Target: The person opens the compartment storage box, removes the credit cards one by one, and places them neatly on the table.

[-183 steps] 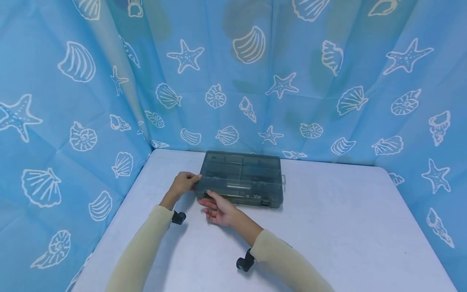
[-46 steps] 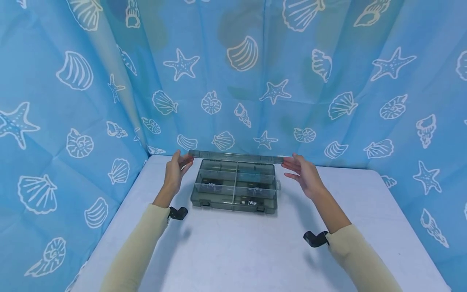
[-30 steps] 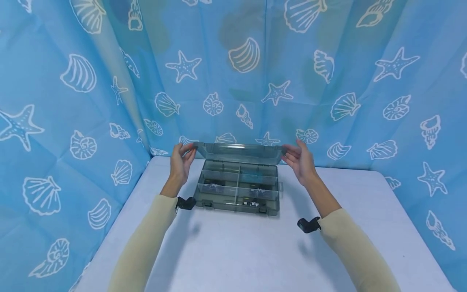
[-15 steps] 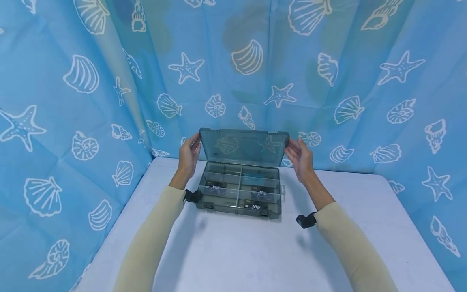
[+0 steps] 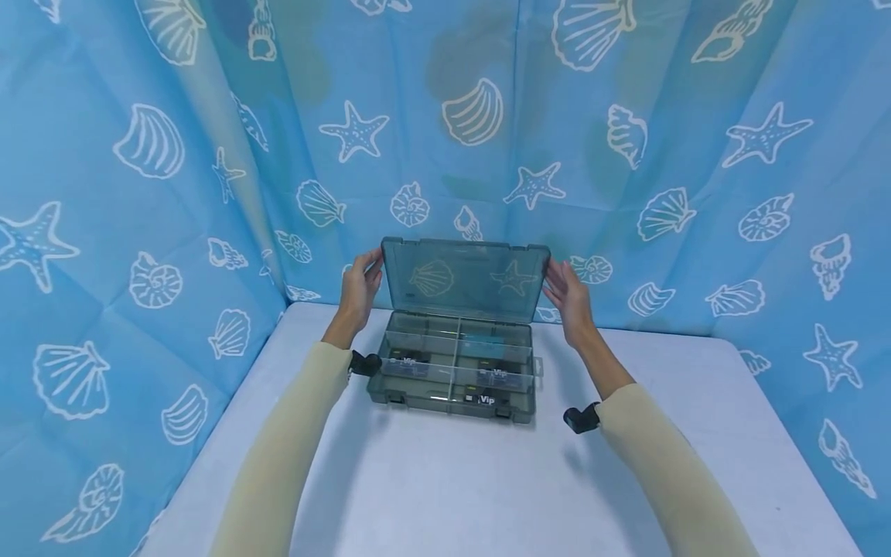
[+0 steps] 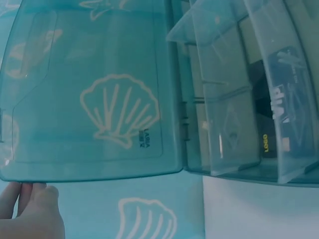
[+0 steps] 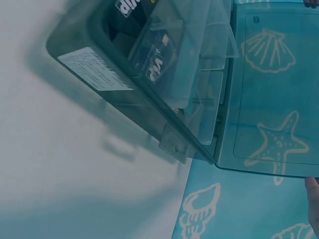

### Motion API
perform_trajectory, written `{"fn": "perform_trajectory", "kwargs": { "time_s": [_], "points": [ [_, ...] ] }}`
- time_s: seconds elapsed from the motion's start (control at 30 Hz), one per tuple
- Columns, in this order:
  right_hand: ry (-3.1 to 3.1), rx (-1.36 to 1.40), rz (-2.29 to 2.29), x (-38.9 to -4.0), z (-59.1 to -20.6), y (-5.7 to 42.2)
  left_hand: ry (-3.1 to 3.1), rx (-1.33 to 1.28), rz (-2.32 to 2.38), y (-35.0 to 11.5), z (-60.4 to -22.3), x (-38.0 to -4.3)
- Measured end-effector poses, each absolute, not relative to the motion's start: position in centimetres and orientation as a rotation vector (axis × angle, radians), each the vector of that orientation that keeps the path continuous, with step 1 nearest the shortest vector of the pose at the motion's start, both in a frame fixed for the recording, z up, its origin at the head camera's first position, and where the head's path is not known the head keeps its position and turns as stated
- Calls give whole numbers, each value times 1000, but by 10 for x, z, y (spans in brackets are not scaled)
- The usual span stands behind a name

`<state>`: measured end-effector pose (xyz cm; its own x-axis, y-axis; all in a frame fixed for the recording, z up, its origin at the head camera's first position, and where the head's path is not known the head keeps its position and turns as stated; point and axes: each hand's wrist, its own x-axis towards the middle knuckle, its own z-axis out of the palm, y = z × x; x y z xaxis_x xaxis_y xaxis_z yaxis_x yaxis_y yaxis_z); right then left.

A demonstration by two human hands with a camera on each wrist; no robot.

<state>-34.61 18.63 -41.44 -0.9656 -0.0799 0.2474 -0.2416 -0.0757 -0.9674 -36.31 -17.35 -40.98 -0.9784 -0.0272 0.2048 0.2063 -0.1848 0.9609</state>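
Note:
A see-through grey-green compartment box (image 5: 425, 404) lies on the table, its hinged lid (image 5: 462, 278) raised and tilted slightly back. Dividers split the inside, and several dark cards marked "Vip" (image 5: 486, 400) lie in it. My left hand (image 5: 358, 290) touches the lid's left edge near the top corner; in the left wrist view its fingertips (image 6: 37, 188) meet that edge without wrapping round it. My right hand (image 5: 572, 302) has fairly straight fingers against the lid's right edge. Only a bit of that hand (image 7: 313, 199) shows in the right wrist view.
The white table (image 5: 445, 487) carries the box near its back edge. A blue curtain (image 5: 626, 155) with shell and starfish prints hangs close behind and along both sides. A small clear tab (image 5: 539, 366) sticks out of the box's right side.
The box was closed at first, my hands at its left front corner. Since then the lid has swung up and back between both hands, slightly farther in the last half second.

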Motion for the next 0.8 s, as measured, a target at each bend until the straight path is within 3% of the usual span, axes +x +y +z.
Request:
{"fn": "perform_trajectory", "kwargs": {
  "time_s": [0.2, 0.53, 0.8],
  "points": [
    [-2077, 320, 2218, -367, -420, 189, -1842, -144, -2381, -172, -405, -372],
    [-2114, 347, 2228, -362, -399, 186, -1891, -77, -2362, -171, -397, -382],
    [-2159, 274, 2185, -377, -413, 188, -1967, -97, -2332, -171, -399, -383]
  ]
}}
